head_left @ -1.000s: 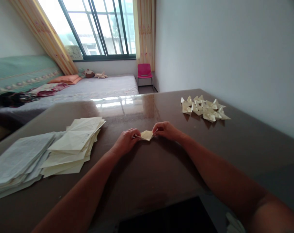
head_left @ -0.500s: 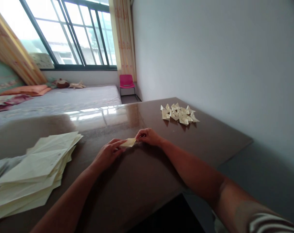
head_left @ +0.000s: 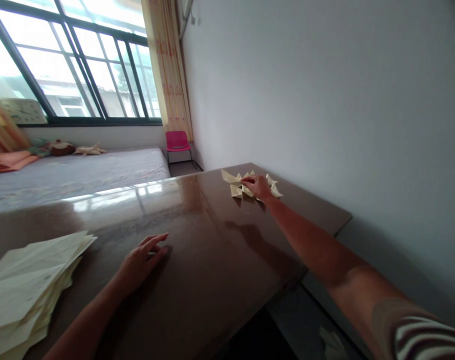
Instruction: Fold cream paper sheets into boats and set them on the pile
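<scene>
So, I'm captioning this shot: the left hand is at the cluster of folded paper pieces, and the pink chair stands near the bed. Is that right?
Not quite: the head view shows the right hand at the cluster of folded paper pieces, not the left hand. The pink chair does stand near the bed.

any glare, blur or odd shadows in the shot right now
Head view: the window is washed out nearly white; its reflection glares on the table's far side; a dark patch, shadow or reflection, lies below the right hand; the paper at its fingers looks slightly smeared.
</scene>
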The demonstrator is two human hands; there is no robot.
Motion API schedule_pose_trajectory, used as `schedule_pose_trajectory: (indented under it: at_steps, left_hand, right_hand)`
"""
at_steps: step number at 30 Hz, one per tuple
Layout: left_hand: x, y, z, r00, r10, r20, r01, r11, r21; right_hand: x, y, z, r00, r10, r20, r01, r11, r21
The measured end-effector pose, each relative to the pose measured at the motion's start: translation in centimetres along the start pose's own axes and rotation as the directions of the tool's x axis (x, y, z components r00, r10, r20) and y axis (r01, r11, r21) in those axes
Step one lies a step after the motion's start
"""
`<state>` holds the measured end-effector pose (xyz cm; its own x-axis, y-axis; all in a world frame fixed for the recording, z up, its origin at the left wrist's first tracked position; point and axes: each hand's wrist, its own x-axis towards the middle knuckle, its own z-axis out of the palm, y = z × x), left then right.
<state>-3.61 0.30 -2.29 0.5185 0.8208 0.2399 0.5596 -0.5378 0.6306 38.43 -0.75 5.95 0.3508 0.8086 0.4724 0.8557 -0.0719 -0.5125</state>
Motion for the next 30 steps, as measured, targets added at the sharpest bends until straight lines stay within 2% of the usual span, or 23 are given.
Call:
schedule_pose_trajectory:
  at_steps: [3, 6, 10, 13, 16, 18, 20, 22, 23, 25, 27, 30]
  left_hand:
    - [0.0, -0.7, 0.2, 1.0, -0.002, 0.011, 0.002, 0.999, 0.042]
    - [0.0, -1.0, 0.3, 1.0, -0.012, 0.017, 0.011, 0.997, 0.081]
    - [-0.1, -0.8, 0.1, 1.0, 0.002, 0.026, -0.005, 0.993, 0.119]
    - [-0.3, -0.3, 0.0, 1.0, 0.002, 0.031, -0.007, 0.989, 0.146]
    - [-0.7, 0.7, 0.3, 1.0, 0.017, 0.023, -0.021, 0.986, 0.168]
    - [-0.9, 1.5, 0.5, 0.999, 0.045, -0.002, -0.044, 0.983, 0.177]
    - [-1.0, 2.4, 0.6, 0.998, 0.064, -0.009, -0.061, 0.976, 0.211]
    - [-1.0, 3.2, 0.4, 0.998, 0.047, -0.032, -0.035, 0.95, 0.309]
    - [-1.0, 3.6, 0.1, 0.999, 0.017, -0.04, -0.001, 0.924, 0.383]
    - [-1.2, 4.0, -1.1, 0.988, -0.13, -0.082, 0.154, 0.838, 0.524]
    - [-1.6, 3.8, -2.8, 0.963, -0.229, -0.145, 0.27, 0.784, 0.559]
    - [-2.2, 2.5, -6.2, 0.885, -0.365, -0.288, 0.465, 0.676, 0.572]
  right_hand:
    - [0.9, 4.8, -2.8, 0.986, 0.136, -0.1, -0.147, 0.982, -0.118]
    - [1.7, 8.2, -3.6, 0.958, 0.237, -0.159, -0.268, 0.939, -0.215]
    - [2.5, 10.2, -2.9, 0.948, 0.278, -0.155, -0.313, 0.9, -0.303]
    - [2.7, 9.9, -2.0, 0.963, 0.245, -0.112, -0.269, 0.904, -0.333]
    - [1.9, 7.4, -0.1, 0.995, 0.08, -0.061, -0.095, 0.945, -0.313]
    - [0.3, 4.2, 2.3, 0.986, -0.162, 0.043, 0.168, 0.961, -0.221]
    - [-2.4, 0.3, 4.9, 0.914, -0.35, 0.204, 0.361, 0.933, -0.016]
    - [-6.0, -3.7, 7.2, 0.801, -0.517, 0.302, 0.48, 0.856, 0.191]
    - [-7.9, -5.4, 8.0, 0.739, -0.588, 0.329, 0.525, 0.808, 0.266]
    - [-11.1, -8.2, 9.1, 0.627, -0.686, 0.368, 0.581, 0.727, 0.366]
    - [-13.1, -9.7, 9.7, 0.58, -0.718, 0.385, 0.601, 0.696, 0.392]
    - [-14.0, -10.0, 10.1, 0.596, -0.71, 0.376, 0.601, 0.704, 0.378]
